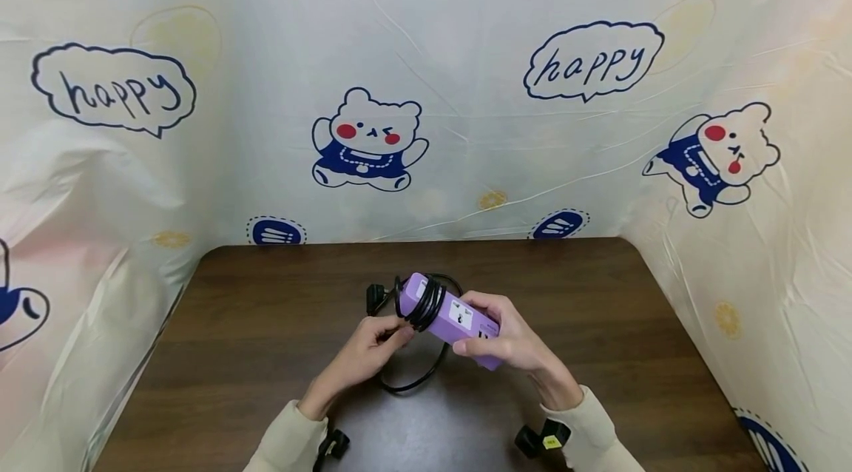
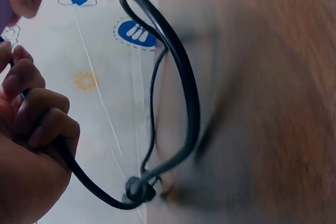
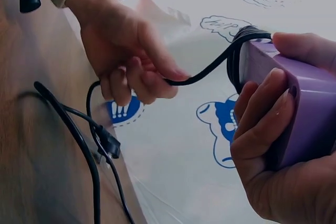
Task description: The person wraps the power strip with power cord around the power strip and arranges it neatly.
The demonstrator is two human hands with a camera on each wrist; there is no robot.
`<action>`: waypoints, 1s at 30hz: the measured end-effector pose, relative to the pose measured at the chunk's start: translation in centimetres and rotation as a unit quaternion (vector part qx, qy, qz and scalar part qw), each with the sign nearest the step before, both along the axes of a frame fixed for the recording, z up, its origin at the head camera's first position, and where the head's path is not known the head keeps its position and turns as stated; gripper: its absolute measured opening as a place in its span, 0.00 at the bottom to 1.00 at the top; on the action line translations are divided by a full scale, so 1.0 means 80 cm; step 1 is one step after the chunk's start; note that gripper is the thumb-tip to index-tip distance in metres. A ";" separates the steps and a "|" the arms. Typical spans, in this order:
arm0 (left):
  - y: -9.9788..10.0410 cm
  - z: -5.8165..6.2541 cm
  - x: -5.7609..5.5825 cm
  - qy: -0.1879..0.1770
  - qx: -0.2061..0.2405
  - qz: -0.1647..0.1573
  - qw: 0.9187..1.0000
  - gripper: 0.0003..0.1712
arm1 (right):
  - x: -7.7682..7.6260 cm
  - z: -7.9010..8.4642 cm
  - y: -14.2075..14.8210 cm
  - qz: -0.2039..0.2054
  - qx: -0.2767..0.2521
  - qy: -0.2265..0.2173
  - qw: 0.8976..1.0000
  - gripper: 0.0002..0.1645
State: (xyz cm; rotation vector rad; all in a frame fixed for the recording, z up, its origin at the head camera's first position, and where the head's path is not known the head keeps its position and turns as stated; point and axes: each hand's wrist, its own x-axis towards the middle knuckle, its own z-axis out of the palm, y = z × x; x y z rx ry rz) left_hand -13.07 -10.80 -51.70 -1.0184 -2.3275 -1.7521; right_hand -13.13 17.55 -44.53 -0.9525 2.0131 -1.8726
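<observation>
Power strip is tilting above table | right hand is gripping its unwrapped end | left hand is clamping cord in curled fingers | casing probably feeling rigid, slick, fairly light, cord flexing springily; unwrapped end offering surest hold

This is a small screened-off booth; whether it stands in a home, an office or a lab cannot be told. Pale, creased sheeting hangs behind and on both sides of a dark wood-grain table, printed with cartoon bears, "happy" speech bubbles and fruit slices. Black wrist cameras beside two pale sleeves suggest a recording setup.
</observation>
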 end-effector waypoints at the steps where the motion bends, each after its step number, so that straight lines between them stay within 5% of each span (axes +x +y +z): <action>1: -0.001 0.000 -0.001 -0.012 0.000 0.004 1.000 0.12 | 0.000 0.000 0.000 0.001 -0.001 0.002 1.000 0.18; 11: -0.011 -0.006 -0.005 -0.050 -0.017 0.058 0.997 0.24 | 0.001 -0.002 0.005 -0.006 0.001 0.019 1.000 0.18; 17: -0.026 -0.006 -0.006 -0.052 -0.025 -0.022 0.998 0.12 | 0.000 -0.002 0.009 -0.012 0.001 0.015 1.000 0.19; 22: -0.034 -0.002 -0.009 -0.048 -0.030 -0.068 0.996 0.12 | -0.001 0.002 0.010 -0.012 -0.008 0.013 1.000 0.20; 30: -0.025 0.001 -0.016 -0.036 -0.068 0.012 0.997 0.11 | -0.002 0.005 0.008 -0.010 -0.002 0.015 1.000 0.21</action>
